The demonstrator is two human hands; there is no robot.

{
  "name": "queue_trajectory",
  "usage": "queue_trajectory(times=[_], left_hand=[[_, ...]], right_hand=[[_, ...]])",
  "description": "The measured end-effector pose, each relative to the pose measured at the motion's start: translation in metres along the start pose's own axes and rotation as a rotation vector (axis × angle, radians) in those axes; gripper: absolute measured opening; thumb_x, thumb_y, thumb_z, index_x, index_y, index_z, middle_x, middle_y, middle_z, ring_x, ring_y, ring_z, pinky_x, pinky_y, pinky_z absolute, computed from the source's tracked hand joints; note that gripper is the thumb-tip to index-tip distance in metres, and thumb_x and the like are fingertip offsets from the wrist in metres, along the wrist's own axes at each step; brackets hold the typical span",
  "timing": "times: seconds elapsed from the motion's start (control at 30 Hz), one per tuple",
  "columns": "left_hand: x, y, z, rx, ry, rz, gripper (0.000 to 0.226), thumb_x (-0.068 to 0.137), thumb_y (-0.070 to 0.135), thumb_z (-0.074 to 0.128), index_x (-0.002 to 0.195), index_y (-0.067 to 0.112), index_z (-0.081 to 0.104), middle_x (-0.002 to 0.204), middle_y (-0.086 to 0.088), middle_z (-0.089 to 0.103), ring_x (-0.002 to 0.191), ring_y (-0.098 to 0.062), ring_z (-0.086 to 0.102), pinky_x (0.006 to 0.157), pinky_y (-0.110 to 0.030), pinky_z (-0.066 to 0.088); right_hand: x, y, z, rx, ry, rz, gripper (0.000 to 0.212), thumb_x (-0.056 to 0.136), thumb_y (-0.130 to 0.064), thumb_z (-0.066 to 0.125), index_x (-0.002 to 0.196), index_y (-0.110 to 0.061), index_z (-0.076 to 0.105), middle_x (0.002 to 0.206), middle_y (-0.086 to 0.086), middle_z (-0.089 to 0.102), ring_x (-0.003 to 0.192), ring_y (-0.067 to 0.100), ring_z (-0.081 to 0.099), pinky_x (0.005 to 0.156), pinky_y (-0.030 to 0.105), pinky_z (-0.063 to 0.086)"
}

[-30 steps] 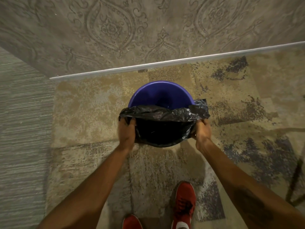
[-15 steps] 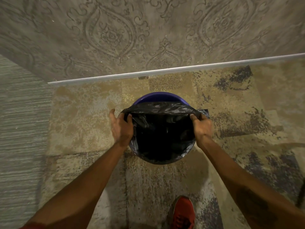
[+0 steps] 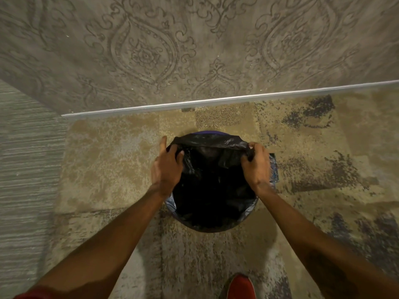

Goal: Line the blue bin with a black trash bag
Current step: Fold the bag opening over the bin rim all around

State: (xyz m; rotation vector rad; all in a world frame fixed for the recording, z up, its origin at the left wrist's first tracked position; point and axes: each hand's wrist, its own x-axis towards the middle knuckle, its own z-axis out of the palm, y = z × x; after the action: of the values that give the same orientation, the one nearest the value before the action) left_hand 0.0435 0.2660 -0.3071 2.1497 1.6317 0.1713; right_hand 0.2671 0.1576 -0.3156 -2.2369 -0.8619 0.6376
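Left hand (image 3: 167,167): grip closed on the left edge of the crinkled black plastic trash bag (image 3: 212,186), thumb raised clear. The bag sits inside the round blue plastic bin (image 3: 207,132) on the patterned carpet, by the wall. A second ago the far half of the bin showed bare; now only a sliver of rim shows. Right hand (image 3: 257,165): grip closed on the right edge. Lining judged nearly complete.

Single head-mounted wide-angle view, aimed forward and steeply down. Close range: forearms entering from bottom edge, bin (image 3: 212,133) near frame centre, carpet (image 3: 112,160) below, wall (image 3: 194,50) filling upper third. No second view.
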Motion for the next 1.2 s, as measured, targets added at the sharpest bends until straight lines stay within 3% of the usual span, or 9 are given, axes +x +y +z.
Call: queue_trajectory(times=[0.1, 0.2, 0.37, 0.63, 0.73, 0.8, 0.9, 1.03, 1.2], left_hand=[[0.007, 0.004, 0.002, 0.192, -0.045, 0.036, 0.040, 0.103, 0.043, 0.037, 0.137, 0.025, 0.046, 0.165, -0.003, 0.016, 0.092, -0.044, 0.068, 0.067, -0.045, 0.055], [0.013, 0.007, 0.004, 0.302, -0.025, 0.043, 0.042, 0.102, 0.046, 0.036, 0.135, 0.023, 0.047, 0.162, -0.002, 0.021, 0.095, -0.040, 0.066, 0.062, -0.041, 0.051], [0.024, 0.005, 0.007, 0.449, 0.091, 0.192, 0.041, 0.103, 0.045, 0.036, 0.125, 0.017, 0.054, 0.145, -0.005, 0.040, 0.105, -0.032, 0.056, 0.078, -0.047, 0.051], [0.044, 0.000, 0.018, -0.076, -0.071, 0.028, 0.044, 0.103, 0.045, 0.036, 0.131, 0.018, 0.057, 0.126, -0.014, 0.054, 0.109, -0.038, 0.057, 0.092, -0.052, 0.050], [0.049, -0.005, 0.021, -0.285, -0.081, -0.028, 0.051, 0.103, 0.049, 0.032, 0.095, 0.009, 0.063, 0.093, -0.017, 0.060, 0.088, -0.037, 0.062, 0.072, -0.040, 0.047], [0.052, -0.005, 0.021, -0.335, -0.036, -0.099, 0.059, 0.101, 0.055, 0.031, 0.060, 0.015, 0.048, 0.062, -0.006, 0.053, 0.064, -0.028, 0.059, 0.058, -0.033, 0.034], [0.059, -0.006, 0.020, -0.358, -0.086, -0.252, 0.071, 0.096, 0.066, 0.027, 0.054, 0.014, 0.047, 0.055, -0.002, 0.051, 0.055, -0.019, 0.051, 0.060, -0.031, 0.035], [0.065, -0.013, 0.021, -0.369, -0.200, -0.309, 0.069, 0.096, 0.064, 0.035, 0.051, 0.014, 0.050, 0.059, -0.004, 0.056, 0.068, -0.026, 0.055, 0.074, -0.031, 0.038], [0.058, -0.017, 0.015, -0.345, -0.092, -0.261, 0.066, 0.098, 0.054, 0.044, 0.045, 0.015, 0.038, 0.053, -0.011, 0.051, 0.052, -0.028, 0.051, 0.060, -0.032, 0.036]], right_hand=[[0.004, -0.001, 0.004, -0.022, 0.035, -0.105, 0.035, 0.085, -0.005, 0.063, 0.117, -0.005, 0.050, 0.113, 0.011, 0.049, 0.089, 0.012, 0.039, 0.076, 0.040, 0.043], [0.007, 0.000, 0.007, -0.029, 0.063, -0.143, 0.035, 0.082, -0.006, 0.064, 0.113, -0.007, 0.046, 0.107, 0.005, 0.042, 0.078, 0.012, 0.035, 0.063, 0.035, 0.036], [0.015, 0.007, 0.009, -0.225, -0.058, -0.275, 0.035, 0.084, -0.009, 0.065, 0.118, -0.008, 0.058, 0.117, 0.012, 0.051, 0.105, 0.030, 0.050, 0.077, 0.037, 0.043], [0.031, 0.000, 0.011, -0.164, -0.208, -0.205, 0.048, 0.096, -0.034, 0.055, 0.143, -0.027, 0.046, 0.126, 0.013, 0.058, 0.115, 0.032, 0.056, 0.092, 0.046, 0.050], [0.038, 0.003, 0.011, -0.034, -0.292, -0.080, 0.044, 0.098, -0.051, 0.046, 0.136, -0.030, 0.053, 0.126, 0.007, 0.063, 0.116, 0.027, 0.058, 0.095, 0.042, 0.049], [0.042, 0.006, 0.010, 0.070, -0.328, 0.017, 0.046, 0.096, -0.060, 0.042, 0.121, -0.026, 0.061, 0.113, 0.004, 0.066, 0.109, 0.026, 0.061, 0.086, 0.036, 0.045], [0.044, 0.012, 0.009, 0.107, -0.325, 0.085, 0.065, 0.095, -0.066, 0.033, 0.098, -0.008, 0.063, 0.100, 0.016, 0.067, 0.097, 0.034, 0.061, 0.082, 0.041, 0.046], [0.042, 0.011, 0.010, 0.019, -0.259, 0.114, 0.061, 0.098, -0.059, 0.037, 0.117, -0.009, 0.064, 0.117, 0.014, 0.067, 0.108, 0.034, 0.061, 0.092, 0.045, 0.047], [0.034, -0.003, 0.011, -0.193, -0.053, -0.329, 0.039, 0.095, -0.022, 0.057, 0.132, -0.011, 0.058, 0.132, 0.010, 0.058, 0.122, 0.030, 0.051, 0.102, 0.051, 0.040]])
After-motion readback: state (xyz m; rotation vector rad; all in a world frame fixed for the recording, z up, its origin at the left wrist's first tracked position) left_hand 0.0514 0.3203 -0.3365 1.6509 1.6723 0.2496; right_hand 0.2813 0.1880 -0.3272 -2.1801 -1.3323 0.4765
